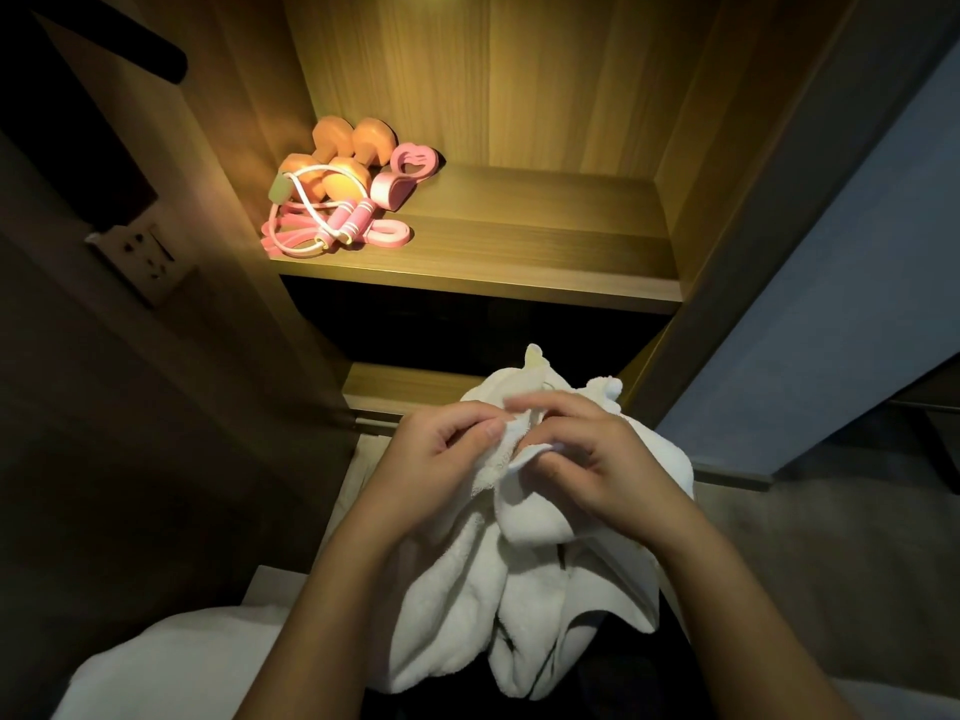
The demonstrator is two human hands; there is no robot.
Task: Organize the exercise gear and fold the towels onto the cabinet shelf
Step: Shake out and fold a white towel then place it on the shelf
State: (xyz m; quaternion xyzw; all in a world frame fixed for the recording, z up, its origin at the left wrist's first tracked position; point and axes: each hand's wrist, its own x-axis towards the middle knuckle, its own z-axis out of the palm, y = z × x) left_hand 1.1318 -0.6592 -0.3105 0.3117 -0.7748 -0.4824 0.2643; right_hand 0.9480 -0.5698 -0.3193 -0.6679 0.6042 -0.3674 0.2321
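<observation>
A white towel (467, 605) hangs bunched in front of me, below the lit cabinet shelf (519, 246). My left hand (441, 459) pinches its edge near the top. My right hand (587, 454) grips the same edge just beside it, fingers curled into the cloth. On the shelf's left side lie two orange dumbbells (345, 158), a pink skipping rope (332, 220) with white cord, a pink grip ring (413, 161) and a pink resistance band (387, 233), all in one cluster.
The shelf's right half is bare wood. A darker lower shelf (405, 387) sits just behind the towel. A wall socket (143, 252) is on the left panel. White cloth (182, 662) lies at the bottom left. A blue-grey wall (831, 304) is on the right.
</observation>
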